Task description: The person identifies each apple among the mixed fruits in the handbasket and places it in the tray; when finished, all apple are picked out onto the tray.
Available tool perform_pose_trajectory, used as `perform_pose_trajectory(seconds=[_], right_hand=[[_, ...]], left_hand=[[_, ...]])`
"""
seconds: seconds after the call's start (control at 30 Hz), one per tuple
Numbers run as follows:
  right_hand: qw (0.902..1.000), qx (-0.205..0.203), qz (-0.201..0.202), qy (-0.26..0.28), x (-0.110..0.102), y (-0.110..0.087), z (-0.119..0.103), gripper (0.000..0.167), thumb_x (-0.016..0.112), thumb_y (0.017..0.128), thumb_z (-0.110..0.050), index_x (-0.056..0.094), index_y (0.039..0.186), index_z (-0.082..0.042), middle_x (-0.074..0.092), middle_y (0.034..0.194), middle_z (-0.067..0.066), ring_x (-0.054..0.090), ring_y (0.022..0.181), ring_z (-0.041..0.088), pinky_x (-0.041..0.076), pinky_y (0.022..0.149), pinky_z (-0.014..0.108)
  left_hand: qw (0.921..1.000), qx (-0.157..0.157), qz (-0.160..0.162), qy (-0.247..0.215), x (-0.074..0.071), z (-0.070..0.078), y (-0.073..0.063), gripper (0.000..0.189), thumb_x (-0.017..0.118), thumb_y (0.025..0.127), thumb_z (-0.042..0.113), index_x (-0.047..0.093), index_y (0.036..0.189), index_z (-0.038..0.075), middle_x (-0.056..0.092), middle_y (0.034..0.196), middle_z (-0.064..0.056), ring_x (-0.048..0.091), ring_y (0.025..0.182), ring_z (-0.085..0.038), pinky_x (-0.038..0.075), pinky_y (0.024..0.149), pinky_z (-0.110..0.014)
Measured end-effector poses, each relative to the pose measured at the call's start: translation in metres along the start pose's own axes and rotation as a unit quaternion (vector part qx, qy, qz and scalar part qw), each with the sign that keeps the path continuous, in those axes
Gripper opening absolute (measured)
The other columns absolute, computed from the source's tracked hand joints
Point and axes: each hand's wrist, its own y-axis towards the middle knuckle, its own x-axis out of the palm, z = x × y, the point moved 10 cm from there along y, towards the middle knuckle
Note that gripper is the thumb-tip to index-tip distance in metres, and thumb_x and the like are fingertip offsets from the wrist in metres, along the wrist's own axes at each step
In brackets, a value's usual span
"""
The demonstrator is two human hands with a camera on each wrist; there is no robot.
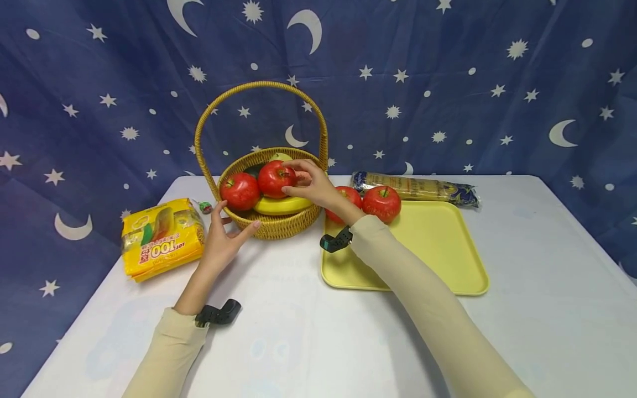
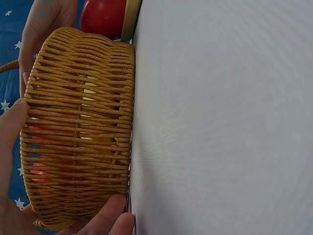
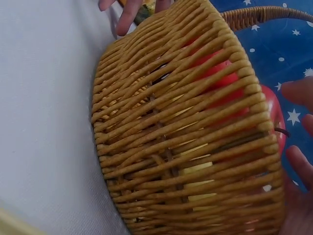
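A woven basket (image 1: 278,225) with a tall arched handle holds two red apples, yellow bananas (image 1: 282,206), a pale yellow-green fruit (image 1: 281,157) and a dark green item. My left hand (image 1: 224,237) is at the basket's front left, thumb and fingers spread, fingertips right at its woven side. Over the basket's right rim reaches my right hand (image 1: 313,185), its thumb and fingers parted beside the upper red apple (image 1: 272,179). The other red apple (image 1: 240,192) lies at the basket's left. In the right wrist view, the fingertips (image 3: 296,93) appear apart from the apple (image 3: 274,115).
A yellow tray (image 1: 433,249) lies right of the basket, with two more red apples (image 1: 382,203) at its back left corner. Behind it is a long clear-wrapped package (image 1: 418,187). A yellow packet (image 1: 163,237) and a small wrapped item (image 1: 205,208) lie left of the basket.
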Motion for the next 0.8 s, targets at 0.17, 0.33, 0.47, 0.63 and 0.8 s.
perform_pose_trajectory(seconds=[0.17,0.33,0.47,0.63,0.8], right_hand=[[0.9998,0.014,-0.008,0.009,-0.002,0.006,0.004,0.056,0.073,0.085,-0.001,0.052,0.137,-0.003,0.042,0.140,0.012,0.052,0.125,0.032,0.047,0.101,0.037],[0.9969,0.006,-0.077,-0.012,0.011,0.011,0.007,0.061,0.073,0.086,-0.004,0.049,0.142,-0.007,0.030,0.152,0.012,0.040,0.134,0.026,0.043,0.105,0.035],[0.9928,0.008,-0.114,-0.037,0.017,0.012,0.009,0.065,0.074,0.085,-0.005,0.047,0.144,-0.009,0.023,0.157,0.013,0.032,0.140,0.024,0.041,0.107,0.035],[0.9855,0.010,-0.116,-0.123,0.018,0.014,0.009,0.070,0.077,0.084,-0.014,0.045,0.147,-0.015,0.022,0.159,0.010,0.027,0.143,0.024,0.034,0.111,0.038],[0.9763,0.008,-0.117,-0.182,0.022,0.019,0.007,0.076,0.079,0.083,-0.017,0.041,0.149,-0.018,0.021,0.160,0.008,0.022,0.146,0.023,0.029,0.113,0.043]], left_hand=[[1.0000,-0.002,-0.001,0.000,0.003,0.002,0.001,0.098,0.068,0.088,0.047,0.004,0.155,0.014,0.028,0.149,-0.027,0.038,0.131,-0.039,0.043,0.100,-0.051],[1.0000,-0.008,-0.005,0.001,0.002,0.000,-0.003,0.098,0.067,0.089,0.046,0.002,0.155,0.014,0.027,0.149,-0.028,0.034,0.134,-0.038,0.041,0.103,-0.053],[0.9999,-0.010,-0.014,0.001,0.004,-0.002,-0.006,0.098,0.067,0.090,0.046,0.002,0.155,0.014,0.028,0.149,-0.028,0.034,0.134,-0.039,0.041,0.103,-0.053],[0.9999,-0.010,-0.011,0.001,0.005,0.000,-0.005,0.098,0.067,0.089,0.047,0.002,0.155,0.013,0.028,0.148,-0.028,0.036,0.133,-0.039,0.042,0.102,-0.052],[1.0000,-0.007,-0.006,-0.002,0.002,0.002,-0.003,0.098,0.067,0.089,0.046,0.002,0.155,0.012,0.027,0.150,-0.028,0.033,0.135,-0.038,0.041,0.102,-0.052]])
